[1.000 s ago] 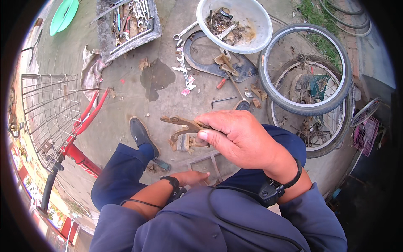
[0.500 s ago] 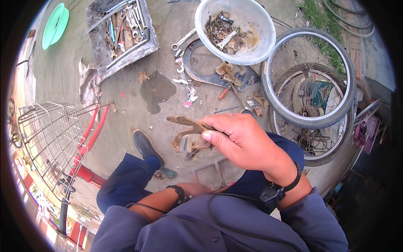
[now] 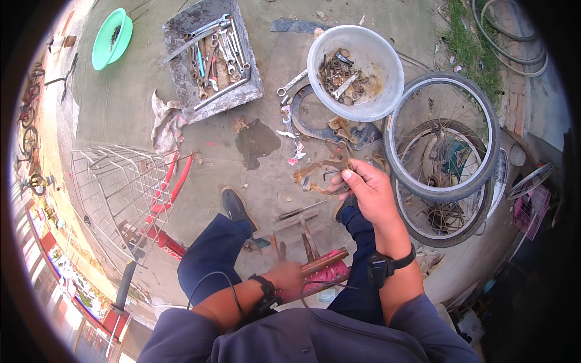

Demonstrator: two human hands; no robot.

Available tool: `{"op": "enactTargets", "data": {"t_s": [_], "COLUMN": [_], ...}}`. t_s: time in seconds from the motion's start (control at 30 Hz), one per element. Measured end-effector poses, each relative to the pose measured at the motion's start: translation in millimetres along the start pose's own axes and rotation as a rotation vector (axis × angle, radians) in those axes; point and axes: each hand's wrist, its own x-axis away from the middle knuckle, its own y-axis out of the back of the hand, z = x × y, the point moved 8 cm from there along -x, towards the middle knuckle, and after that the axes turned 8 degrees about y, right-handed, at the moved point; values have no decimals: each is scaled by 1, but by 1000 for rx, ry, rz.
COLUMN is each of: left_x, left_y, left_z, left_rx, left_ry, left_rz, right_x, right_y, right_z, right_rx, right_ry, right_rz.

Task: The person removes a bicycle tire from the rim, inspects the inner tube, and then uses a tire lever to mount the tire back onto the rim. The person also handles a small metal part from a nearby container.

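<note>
My right hand [image 3: 370, 192] pinches a rusty, forked metal bracket [image 3: 338, 163] between thumb and fingers, held up above the ground. Its curved arms reach leftward from my fingertips. Low in front of my body, my left hand [image 3: 285, 275] is beside a pink perforated piece [image 3: 324, 279] with a brown bar [image 3: 324, 260] along its top. Motion smears the fingers of that hand, so their grip does not show. A low frame of worn bars [image 3: 299, 225] is on the ground just beyond it, between my feet.
A tray of wrenches [image 3: 257, 85] and a white basin [image 3: 387, 91] of small metal parts are at the far side. Bicycle wheels [image 3: 445, 195] lie at right. On the left are a wire basket [image 3: 115, 193] with red tubing, and a green bowl [image 3: 125, 43].
My right hand has moved outward and slightly right with the bracket, which has turned. The view has shifted, and the pink piece and brown bar now show beside my left hand.
</note>
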Motion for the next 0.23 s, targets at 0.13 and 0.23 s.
{"op": "enactTargets", "data": {"t_s": [0.13,0.23], "left_x": [33,61], "left_y": [66,105], "left_z": [-13,-25], "left_rx": [134,264], "left_ry": [102,196], "left_rz": [-111,-110], "right_x": [16,32], "right_y": [19,40], "right_z": [56,105], "right_rx": [-100,-116], "right_ry": [148,237], "right_rz": [-76,-112]}}
